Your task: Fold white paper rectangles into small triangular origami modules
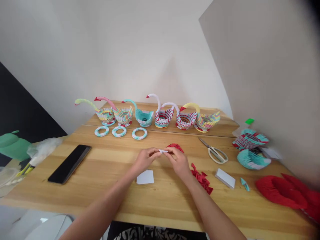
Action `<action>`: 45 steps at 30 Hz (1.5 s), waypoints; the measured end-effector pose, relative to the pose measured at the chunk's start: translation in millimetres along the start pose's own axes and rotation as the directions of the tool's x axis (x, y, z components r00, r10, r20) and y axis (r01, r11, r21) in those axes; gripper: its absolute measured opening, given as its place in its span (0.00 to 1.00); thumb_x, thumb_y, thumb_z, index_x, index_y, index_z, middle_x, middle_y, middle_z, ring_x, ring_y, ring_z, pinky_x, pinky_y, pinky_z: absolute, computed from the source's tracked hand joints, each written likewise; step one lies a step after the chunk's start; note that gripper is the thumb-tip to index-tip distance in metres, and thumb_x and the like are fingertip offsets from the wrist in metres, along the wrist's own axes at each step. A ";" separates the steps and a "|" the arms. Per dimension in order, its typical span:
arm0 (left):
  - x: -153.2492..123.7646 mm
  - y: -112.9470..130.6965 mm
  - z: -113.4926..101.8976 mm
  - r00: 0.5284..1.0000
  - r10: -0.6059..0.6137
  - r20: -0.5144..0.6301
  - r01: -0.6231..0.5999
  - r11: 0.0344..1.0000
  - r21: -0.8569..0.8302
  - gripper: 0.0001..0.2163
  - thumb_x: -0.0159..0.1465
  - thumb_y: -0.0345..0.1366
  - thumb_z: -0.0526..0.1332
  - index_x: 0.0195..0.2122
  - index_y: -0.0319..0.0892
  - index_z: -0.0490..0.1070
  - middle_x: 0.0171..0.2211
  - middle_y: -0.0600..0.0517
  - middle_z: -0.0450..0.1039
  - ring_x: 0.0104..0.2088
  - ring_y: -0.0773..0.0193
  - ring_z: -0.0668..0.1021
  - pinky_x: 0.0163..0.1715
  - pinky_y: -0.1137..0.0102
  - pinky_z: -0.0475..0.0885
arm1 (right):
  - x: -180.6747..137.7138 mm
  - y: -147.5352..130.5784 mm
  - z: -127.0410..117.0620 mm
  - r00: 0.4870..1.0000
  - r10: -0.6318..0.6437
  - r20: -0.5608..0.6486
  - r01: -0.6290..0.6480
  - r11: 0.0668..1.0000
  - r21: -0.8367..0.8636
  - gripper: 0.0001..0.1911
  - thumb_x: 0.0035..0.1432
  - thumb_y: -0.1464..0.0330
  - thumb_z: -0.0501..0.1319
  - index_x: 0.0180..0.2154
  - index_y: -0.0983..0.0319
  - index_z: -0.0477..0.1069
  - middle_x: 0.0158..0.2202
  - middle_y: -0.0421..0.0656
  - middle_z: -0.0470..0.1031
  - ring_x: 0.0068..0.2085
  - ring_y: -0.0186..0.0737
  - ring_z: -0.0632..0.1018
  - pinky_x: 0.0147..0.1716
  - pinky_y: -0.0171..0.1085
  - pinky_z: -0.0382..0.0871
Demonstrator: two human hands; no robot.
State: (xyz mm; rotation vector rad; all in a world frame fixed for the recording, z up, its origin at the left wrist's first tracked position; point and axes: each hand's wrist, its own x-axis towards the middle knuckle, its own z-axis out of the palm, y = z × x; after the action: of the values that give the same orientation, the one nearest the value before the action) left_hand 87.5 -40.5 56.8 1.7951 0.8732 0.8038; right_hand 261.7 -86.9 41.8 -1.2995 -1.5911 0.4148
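Note:
My left hand [145, 160] and my right hand [178, 160] meet over the middle of the wooden table [107, 193], both pinching one small white paper piece [163, 151] between their fingertips. Just behind the right hand lies a small red folded paper heap [175, 146]. A short stack of white paper slips [145, 177] rests on the table right below my left hand. Several red folded paper units [201, 178] lie beside my right wrist.
Several paper swans [150, 115] line the back of the table, with three paper rings [119, 131] in front. A black phone [70, 163] lies left, scissors [215, 152] right. More white slips [225, 178], teal and red modular pieces [251, 150] and red stacks [285, 193] fill the right side.

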 end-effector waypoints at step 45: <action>-3.4 6.7 -5.4 0.908 0.412 0.073 -0.384 0.748 0.541 0.08 0.65 0.36 0.57 0.32 0.41 0.73 0.29 0.50 0.76 0.32 0.63 0.76 0.35 0.69 0.67 | -5.1 -14.9 -6.3 0.977 -0.214 0.014 0.214 0.976 -0.036 0.09 0.64 0.67 0.55 0.35 0.58 0.73 0.31 0.43 0.77 0.34 0.40 0.75 0.35 0.39 0.68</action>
State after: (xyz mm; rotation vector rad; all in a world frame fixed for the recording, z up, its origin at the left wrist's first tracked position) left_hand 82.7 -42.8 64.4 2.5435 0.8096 0.9322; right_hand 258.6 -98.8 53.6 -1.1398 -1.7336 0.2590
